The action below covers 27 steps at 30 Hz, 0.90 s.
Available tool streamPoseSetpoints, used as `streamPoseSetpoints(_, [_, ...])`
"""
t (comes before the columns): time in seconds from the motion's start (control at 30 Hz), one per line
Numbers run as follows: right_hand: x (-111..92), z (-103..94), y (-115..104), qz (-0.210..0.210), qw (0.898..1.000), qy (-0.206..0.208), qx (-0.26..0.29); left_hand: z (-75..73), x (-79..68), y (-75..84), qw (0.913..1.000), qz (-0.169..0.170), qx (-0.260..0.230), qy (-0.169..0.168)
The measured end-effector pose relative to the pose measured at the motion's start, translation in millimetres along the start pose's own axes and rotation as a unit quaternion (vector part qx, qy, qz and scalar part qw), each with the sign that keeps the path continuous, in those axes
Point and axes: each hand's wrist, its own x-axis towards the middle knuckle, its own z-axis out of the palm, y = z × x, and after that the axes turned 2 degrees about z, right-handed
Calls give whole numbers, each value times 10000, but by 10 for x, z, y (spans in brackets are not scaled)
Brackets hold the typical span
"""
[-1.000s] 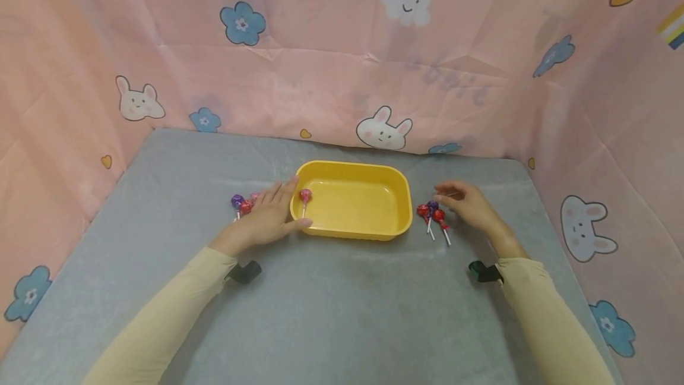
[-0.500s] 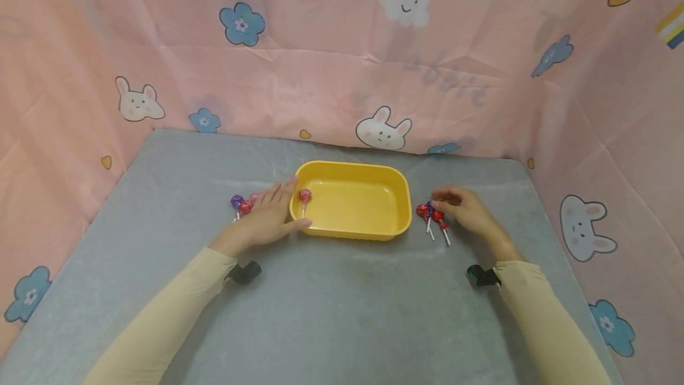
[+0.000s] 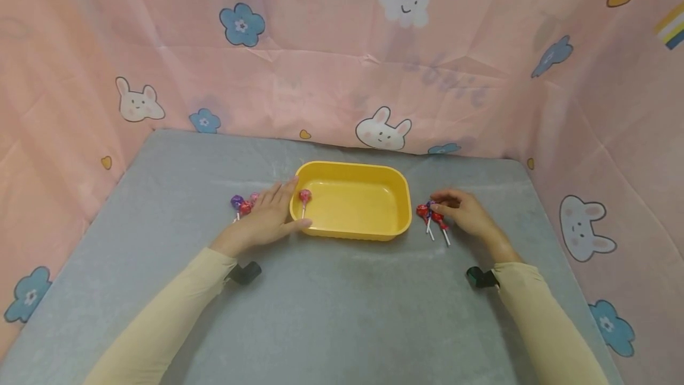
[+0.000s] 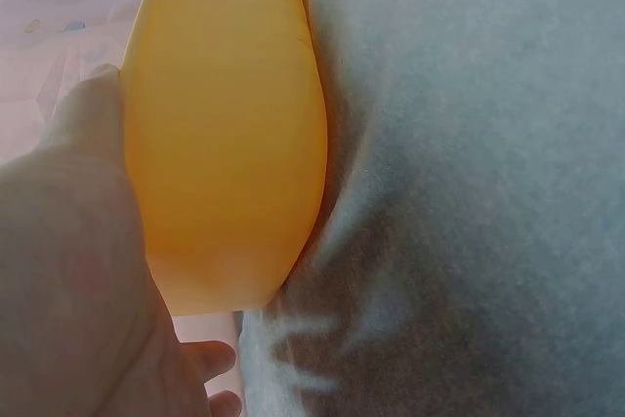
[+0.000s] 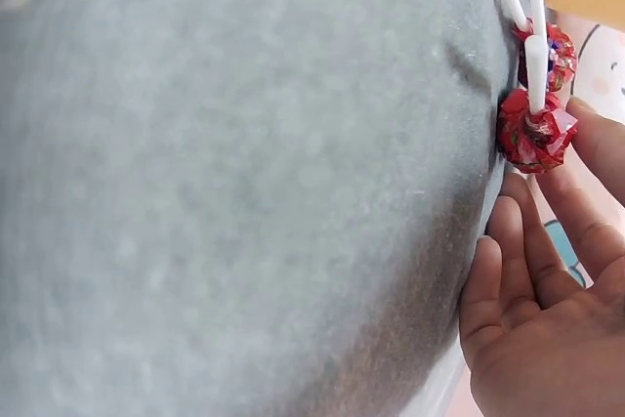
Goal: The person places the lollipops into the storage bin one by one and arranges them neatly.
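My left hand [image 3: 262, 218] rests against the left end of a yellow plastic box [image 3: 352, 233], fingers straight along the rim and thumb at the near corner. The left wrist view shows the palm beside the yellow box wall [image 4: 225, 144]. Inside the box lies a pink lollipop [image 3: 305, 195]. Right of the box, my right hand [image 3: 470, 215] pinches at a lollipop in a small bunch, thumb and forefinger at the wrapped heads. In the right wrist view, a red-wrapped lollipop [image 5: 535, 134] shows in front of the thumb tip, its white stick standing out; others lie behind it.
Several lollipops, among them a purple one [image 3: 237, 201] and a red one [image 3: 245, 207], lie left of the box, partly hidden by my left hand. Grey cloth [image 3: 342, 302] covers the table. A pink printed curtain [image 3: 320, 88] closes off the back and sides.
My right hand has moved slightly left and toward me, its thumb and forefinger coming down onto the lollipop bunch. My left hand and the box stay as they were.
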Motion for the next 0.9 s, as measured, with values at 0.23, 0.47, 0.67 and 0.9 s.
streamPoseSetpoints(0.23, [2, 19, 12, -37, 10000, 15, -3, -2, -8, 3, 10000, 45, 10, 33])
streamPoseSetpoints(0.47, [7, 28, 6, 19, 10000, 20, -47, -2, -6, 5, 9999, 116, -5, 60])
streamPoseSetpoints(0.67, [0, 28, -5, 6, 10000, 28, -64, 2, 1, 3, 9999, 111, 6, 80])
streamPoseSetpoints(0.9, [-3, 23, -15, 70, 9999, 22, -78, 25, 30, -25, 10000, 56, 21, 59])
